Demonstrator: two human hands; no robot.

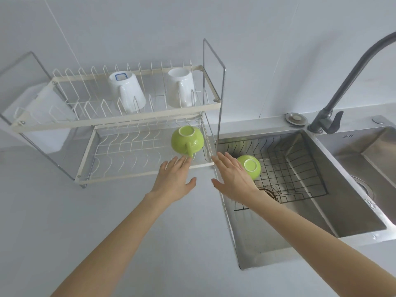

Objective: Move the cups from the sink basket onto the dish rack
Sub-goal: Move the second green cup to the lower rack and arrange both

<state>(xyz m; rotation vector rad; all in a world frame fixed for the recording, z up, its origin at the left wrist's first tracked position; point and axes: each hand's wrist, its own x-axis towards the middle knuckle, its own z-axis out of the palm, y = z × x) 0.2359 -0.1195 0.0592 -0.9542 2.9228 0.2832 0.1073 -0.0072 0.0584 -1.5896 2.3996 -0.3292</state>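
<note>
At the far left, a two-tier dish rack is standing on the pale counter against the wall. On its upper tier two white mugs are sitting upside down: one toward the middle, the other nearer the right end, both with handles facing forward.

On the lower tier, at its right end, a green cup is resting upside down with its handle pointing toward the front edge. The left hand is hovering just in front of it, palm down, fingers spread and stretched out flat, gripping nothing. The tips of the fingers are lying right at the end of the cup's handle; whether they are actually touching it is hard to say from here.

Just to the right, the right hand is reaching over the sink's left rim, also palm down with its fingers fanned out and empty. A second green cup is lying upside down in the black wire sink basket, just beyond and to the right of that hand; the back of the hand is covering the cup's left edge, and the fingers are not curling around it.

The basket is sitting inside the steel sink, and a dark faucet is arching up at the far right.
</note>
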